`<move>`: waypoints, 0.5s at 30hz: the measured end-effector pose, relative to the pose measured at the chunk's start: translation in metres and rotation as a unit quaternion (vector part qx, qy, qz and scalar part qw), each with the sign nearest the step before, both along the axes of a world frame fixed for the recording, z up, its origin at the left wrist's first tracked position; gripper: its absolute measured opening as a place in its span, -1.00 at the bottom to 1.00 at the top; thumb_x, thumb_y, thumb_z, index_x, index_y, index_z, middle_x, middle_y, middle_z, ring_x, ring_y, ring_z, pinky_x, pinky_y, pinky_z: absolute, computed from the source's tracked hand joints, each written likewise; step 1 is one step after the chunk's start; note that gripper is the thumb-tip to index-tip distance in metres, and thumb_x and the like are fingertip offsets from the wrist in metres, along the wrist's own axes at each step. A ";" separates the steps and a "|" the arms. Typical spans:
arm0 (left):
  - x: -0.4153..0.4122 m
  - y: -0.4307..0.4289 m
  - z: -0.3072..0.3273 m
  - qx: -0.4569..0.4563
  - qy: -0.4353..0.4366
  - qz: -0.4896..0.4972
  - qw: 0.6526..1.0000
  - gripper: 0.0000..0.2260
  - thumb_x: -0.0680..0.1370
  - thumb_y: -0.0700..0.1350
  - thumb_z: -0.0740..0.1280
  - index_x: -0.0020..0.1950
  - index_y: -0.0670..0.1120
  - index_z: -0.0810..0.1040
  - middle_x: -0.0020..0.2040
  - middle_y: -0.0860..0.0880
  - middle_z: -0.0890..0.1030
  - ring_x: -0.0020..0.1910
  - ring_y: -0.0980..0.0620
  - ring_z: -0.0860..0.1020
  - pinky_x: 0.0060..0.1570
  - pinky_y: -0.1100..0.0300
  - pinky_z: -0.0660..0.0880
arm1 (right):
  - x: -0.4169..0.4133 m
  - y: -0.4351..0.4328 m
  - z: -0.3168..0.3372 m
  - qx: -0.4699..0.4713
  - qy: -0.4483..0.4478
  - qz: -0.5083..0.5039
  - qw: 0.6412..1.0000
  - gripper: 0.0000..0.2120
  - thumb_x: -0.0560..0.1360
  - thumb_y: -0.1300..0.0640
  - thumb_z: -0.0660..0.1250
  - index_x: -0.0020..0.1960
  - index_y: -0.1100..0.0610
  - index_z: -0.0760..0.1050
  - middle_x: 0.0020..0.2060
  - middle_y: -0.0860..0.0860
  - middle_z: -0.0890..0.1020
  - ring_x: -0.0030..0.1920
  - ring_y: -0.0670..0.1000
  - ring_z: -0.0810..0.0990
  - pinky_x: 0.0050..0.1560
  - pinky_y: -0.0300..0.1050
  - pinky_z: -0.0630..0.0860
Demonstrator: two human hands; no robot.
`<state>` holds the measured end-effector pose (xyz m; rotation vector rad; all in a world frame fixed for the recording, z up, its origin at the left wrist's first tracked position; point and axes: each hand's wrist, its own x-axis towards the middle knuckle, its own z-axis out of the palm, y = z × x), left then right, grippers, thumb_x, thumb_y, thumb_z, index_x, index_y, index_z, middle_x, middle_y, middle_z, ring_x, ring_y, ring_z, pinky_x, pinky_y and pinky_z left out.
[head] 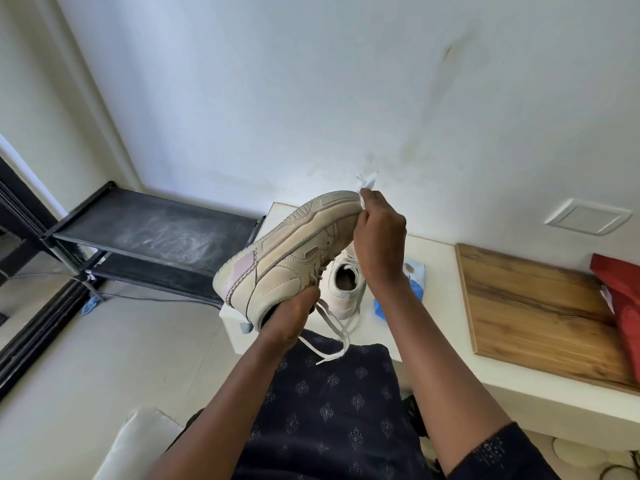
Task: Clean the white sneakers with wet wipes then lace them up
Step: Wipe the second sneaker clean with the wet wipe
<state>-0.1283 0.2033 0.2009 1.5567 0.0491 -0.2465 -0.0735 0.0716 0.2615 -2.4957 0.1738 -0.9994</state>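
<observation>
The left hand (290, 318) curls its fingers into the collar of a raised sneaker (287, 251). The right hand (379, 237) pinches a wet wipe (367, 183) against its toe, above the worktop (437, 268).

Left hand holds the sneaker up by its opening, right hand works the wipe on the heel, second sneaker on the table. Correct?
Not the heel: the head view shows the right hand holding the wet wipe against the toe end of the sneaker. The left hand at the opening and the second sneaker on the table are right.
</observation>
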 end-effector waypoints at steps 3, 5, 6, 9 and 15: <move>-0.001 0.001 0.000 0.008 0.006 0.013 1.000 -0.77 0.36 -0.11 0.29 -0.47 -0.03 0.32 -0.55 0.14 0.31 -0.44 0.09 0.26 -0.40 0.26 0.25 | -0.006 0.014 -0.001 0.014 -0.023 0.020 0.999 -0.72 0.42 0.44 0.20 0.06 0.32 0.58 -0.07 0.17 0.64 -0.11 0.18 0.64 -0.16 -0.08 0.55; -0.003 0.000 0.000 0.033 0.000 0.019 0.999 -0.82 0.31 -0.07 0.26 -0.50 0.03 0.40 -0.55 0.17 0.35 -0.41 0.09 0.30 -0.37 0.23 0.26 | -0.009 0.023 -0.002 -0.005 -0.040 0.065 0.997 -0.72 0.40 0.45 0.19 0.01 0.32 0.60 -0.06 0.17 0.64 -0.08 0.17 0.64 -0.15 -0.07 0.58; -0.004 -0.001 0.000 0.040 -0.001 0.019 0.999 -0.83 0.28 -0.07 0.24 -0.53 0.05 0.42 -0.56 0.18 0.36 -0.41 0.10 0.30 -0.37 0.22 0.25 | -0.011 0.027 -0.003 -0.019 -0.044 0.100 0.994 -0.70 0.37 0.47 0.18 -0.01 0.32 0.60 -0.06 0.17 0.65 -0.06 0.16 0.64 -0.14 -0.06 0.59; -0.006 -0.001 0.000 0.040 0.007 0.026 0.999 -0.83 0.24 -0.07 0.22 -0.57 0.02 0.42 -0.58 0.15 0.35 -0.43 0.11 0.29 -0.40 0.22 0.22 | -0.021 0.037 -0.003 -0.100 -0.018 0.213 0.972 -0.63 0.32 0.47 0.13 -0.01 0.30 0.61 -0.03 0.14 0.65 0.00 0.12 0.63 -0.09 -0.06 0.59; -0.006 -0.007 0.000 -0.006 0.015 0.040 0.999 -0.81 0.24 -0.13 0.21 -0.59 -0.04 0.32 -0.59 0.13 0.25 -0.44 0.06 0.19 -0.40 0.19 0.14 | -0.017 0.015 -0.004 -0.146 -0.024 0.175 0.973 -0.59 0.32 0.38 0.05 0.01 0.34 0.60 -0.08 0.15 0.65 -0.05 0.14 0.63 -0.04 -0.07 0.57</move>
